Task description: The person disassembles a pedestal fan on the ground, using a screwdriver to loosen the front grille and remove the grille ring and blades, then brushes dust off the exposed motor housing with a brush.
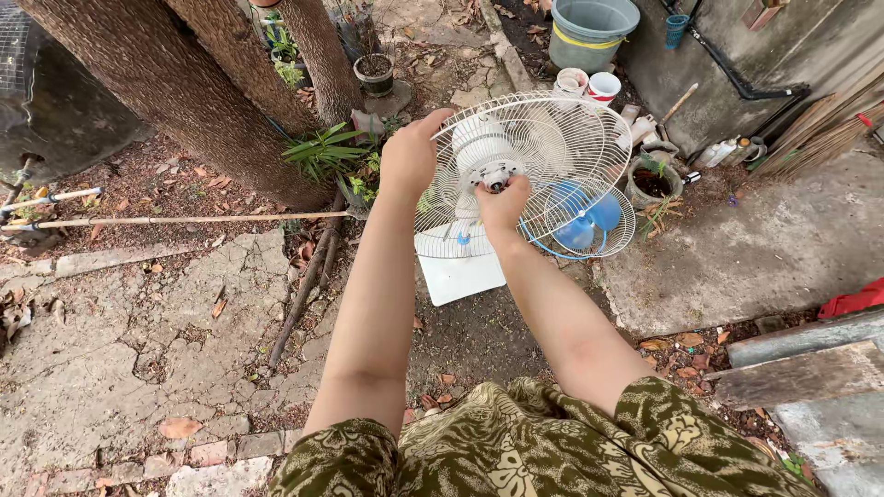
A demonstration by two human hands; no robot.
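In the head view, a white electric fan with a round wire guard (543,156) stands at the upper centre of the frame on its square white base (460,274). The left hand (410,156) is closed around the guard's left rim. The right hand (502,204) pinches the white motor hub (493,173) at the centre. Blue fan blades (582,221) lie behind a second wire guard (615,241), just right of the hands.

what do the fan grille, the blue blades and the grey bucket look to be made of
Fan grille, held by the left hand: thin white-coated wire, likely metal, judging by its fine spokes. Blue blades: see-through glossy plastic, it seems. Grey bucket: matt moulded plastic, by its smooth rim. Right hand touches the hub.
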